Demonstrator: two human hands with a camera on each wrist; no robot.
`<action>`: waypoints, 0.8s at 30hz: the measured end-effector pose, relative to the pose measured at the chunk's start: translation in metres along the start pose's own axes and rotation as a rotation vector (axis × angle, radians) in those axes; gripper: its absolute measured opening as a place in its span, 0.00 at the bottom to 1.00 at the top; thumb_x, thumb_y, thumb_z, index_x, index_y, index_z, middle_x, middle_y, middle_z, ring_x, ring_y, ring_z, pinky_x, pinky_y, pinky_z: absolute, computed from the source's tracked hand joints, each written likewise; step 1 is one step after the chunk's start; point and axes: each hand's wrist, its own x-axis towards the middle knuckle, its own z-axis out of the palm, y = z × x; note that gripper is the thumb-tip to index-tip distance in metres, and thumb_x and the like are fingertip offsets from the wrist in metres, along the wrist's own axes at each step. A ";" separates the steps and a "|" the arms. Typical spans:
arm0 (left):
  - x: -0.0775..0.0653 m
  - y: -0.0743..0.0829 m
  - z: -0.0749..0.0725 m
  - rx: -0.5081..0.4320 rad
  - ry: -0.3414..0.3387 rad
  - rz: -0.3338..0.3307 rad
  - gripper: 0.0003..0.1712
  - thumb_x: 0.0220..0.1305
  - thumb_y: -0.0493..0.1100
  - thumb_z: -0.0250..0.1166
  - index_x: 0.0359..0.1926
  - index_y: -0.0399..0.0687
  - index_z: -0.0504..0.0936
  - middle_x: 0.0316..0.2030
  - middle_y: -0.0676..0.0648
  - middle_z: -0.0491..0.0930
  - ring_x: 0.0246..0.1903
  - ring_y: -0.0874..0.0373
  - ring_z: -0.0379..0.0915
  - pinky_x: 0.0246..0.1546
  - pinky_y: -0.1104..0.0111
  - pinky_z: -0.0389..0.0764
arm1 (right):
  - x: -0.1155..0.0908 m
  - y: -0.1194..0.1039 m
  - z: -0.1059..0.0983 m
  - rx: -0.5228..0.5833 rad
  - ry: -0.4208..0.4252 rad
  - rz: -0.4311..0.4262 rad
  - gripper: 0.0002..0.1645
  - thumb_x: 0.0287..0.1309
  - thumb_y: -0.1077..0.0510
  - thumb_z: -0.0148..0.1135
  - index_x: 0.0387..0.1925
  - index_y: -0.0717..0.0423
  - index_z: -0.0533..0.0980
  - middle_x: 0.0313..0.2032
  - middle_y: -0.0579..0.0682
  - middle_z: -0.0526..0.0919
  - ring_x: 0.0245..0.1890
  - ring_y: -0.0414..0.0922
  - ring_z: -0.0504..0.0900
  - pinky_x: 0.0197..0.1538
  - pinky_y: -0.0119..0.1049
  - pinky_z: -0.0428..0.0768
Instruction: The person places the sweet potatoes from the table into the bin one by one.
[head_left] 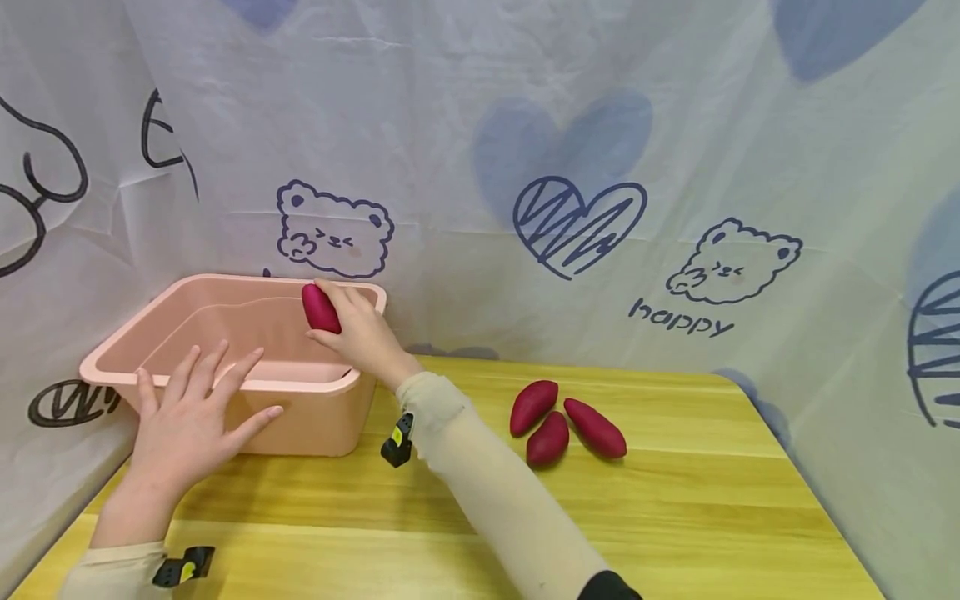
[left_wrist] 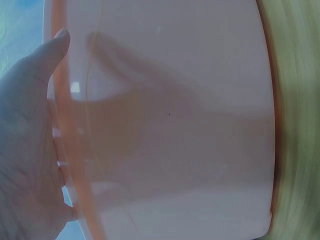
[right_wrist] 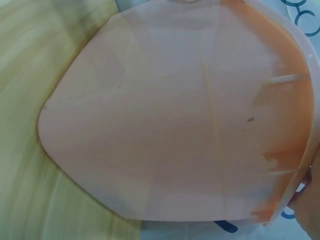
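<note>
A dark red sweet potato (head_left: 321, 308) is gripped between the thumb and fingers of my right hand (head_left: 363, 330), over the right part of the pink plastic tub (head_left: 307, 421). My left hand (head_left: 187, 425) lies at the tub's near rim with its fingers spread and straight. In the left wrist view, the left thumb (left_wrist: 56, 47) reaches onto the rim, above the tub's outer wall (left_wrist: 175, 150). The right wrist view is mostly filled by the tub's side wall (right_wrist: 150, 125), with just a bit of the right hand (right_wrist: 307, 205) at the edge.
Three more sweet potatoes (head_left: 547, 439) lie close together on the yellow wood-grain table (head_left: 697, 517), right of the right forearm (head_left: 502, 475). A pale printed cloth (head_left: 450, 167) hangs behind the table and along its sides. The tub stands at the back left, near the cloth.
</note>
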 end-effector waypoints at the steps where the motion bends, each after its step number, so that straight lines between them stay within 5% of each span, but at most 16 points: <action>1: 0.000 0.000 0.000 -0.001 0.000 0.000 0.47 0.59 0.73 0.58 0.75 0.70 0.53 0.75 0.37 0.50 0.75 0.34 0.36 0.65 0.30 0.19 | 0.000 0.000 0.000 -0.007 -0.003 0.003 0.44 0.60 0.44 0.65 0.73 0.44 0.57 0.68 0.44 0.68 0.63 0.41 0.71 0.61 0.31 0.77; 24: 0.001 -0.001 0.000 -0.010 0.001 0.002 0.47 0.58 0.72 0.58 0.75 0.71 0.52 0.75 0.38 0.50 0.75 0.35 0.37 0.65 0.29 0.20 | -0.002 -0.001 0.001 -0.016 -0.005 0.027 0.45 0.59 0.44 0.65 0.73 0.43 0.56 0.67 0.46 0.69 0.62 0.42 0.72 0.60 0.31 0.78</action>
